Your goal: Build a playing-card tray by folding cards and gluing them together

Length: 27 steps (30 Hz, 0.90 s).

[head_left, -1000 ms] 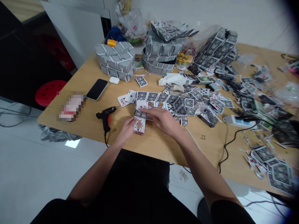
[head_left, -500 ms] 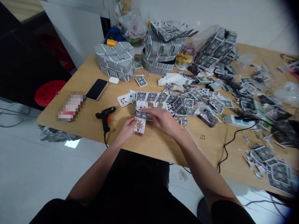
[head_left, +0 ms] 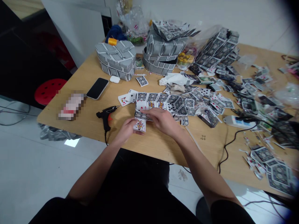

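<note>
My left hand point(head_left: 126, 129) pinches a face-up court card point(head_left: 140, 125) by its left edge, low over the wooden table point(head_left: 158, 143). My right hand point(head_left: 162, 119) lies over the same spot, fingers curled onto the joined strip of playing cards point(head_left: 161, 102) where the court card meets it. The strip runs right from my hands, with a row of grey card backs above a row of faces. A black glue gun point(head_left: 105, 115) lies just left of my left hand.
A black phone point(head_left: 97, 88), white earbud case point(head_left: 114, 79) and blurred packet point(head_left: 71, 106) lie at left. Card-covered boxes point(head_left: 116, 59) point(head_left: 163, 51) stand at the back. Loose cards, scraps and plastic bags cover the right side, with a white power strip point(head_left: 237, 121) and black cables. A red stool point(head_left: 48, 91) stands left.
The court card has shifted slightly up toward the strip under my hands. Otherwise both hands stay in place.
</note>
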Each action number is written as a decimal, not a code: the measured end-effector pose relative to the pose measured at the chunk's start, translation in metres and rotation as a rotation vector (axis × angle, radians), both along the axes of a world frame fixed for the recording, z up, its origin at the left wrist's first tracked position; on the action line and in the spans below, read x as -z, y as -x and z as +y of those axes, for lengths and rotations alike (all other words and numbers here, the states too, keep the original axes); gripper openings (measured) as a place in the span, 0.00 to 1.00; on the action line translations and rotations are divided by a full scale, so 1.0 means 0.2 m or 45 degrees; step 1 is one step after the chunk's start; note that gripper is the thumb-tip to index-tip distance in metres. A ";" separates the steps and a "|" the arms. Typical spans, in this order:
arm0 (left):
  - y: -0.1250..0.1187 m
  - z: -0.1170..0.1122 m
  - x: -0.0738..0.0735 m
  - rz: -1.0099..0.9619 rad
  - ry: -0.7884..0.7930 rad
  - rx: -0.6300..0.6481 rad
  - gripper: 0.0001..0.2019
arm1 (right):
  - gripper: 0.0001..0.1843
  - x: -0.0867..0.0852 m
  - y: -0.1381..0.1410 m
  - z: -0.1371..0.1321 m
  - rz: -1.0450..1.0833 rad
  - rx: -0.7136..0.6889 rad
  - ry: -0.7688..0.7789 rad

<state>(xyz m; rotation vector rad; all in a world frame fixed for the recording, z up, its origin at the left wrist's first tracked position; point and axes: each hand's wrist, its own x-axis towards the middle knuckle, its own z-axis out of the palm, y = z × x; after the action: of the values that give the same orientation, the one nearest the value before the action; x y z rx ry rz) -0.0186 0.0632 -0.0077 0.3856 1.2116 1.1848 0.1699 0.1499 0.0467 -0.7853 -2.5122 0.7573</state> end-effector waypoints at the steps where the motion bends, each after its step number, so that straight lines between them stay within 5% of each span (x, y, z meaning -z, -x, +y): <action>1: 0.00 0.00 0.00 -0.009 0.005 -0.007 0.06 | 0.24 0.00 0.00 0.00 -0.003 -0.002 -0.002; 27: 0.04 0.00 -0.02 -0.182 -0.055 0.042 0.06 | 0.23 -0.01 0.02 0.00 -0.043 -0.015 -0.028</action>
<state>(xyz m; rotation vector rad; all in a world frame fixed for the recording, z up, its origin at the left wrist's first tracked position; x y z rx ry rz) -0.0276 0.0633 -0.0038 0.3457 1.0539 1.1915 0.1668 0.1499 0.0478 -0.7827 -2.5527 0.7252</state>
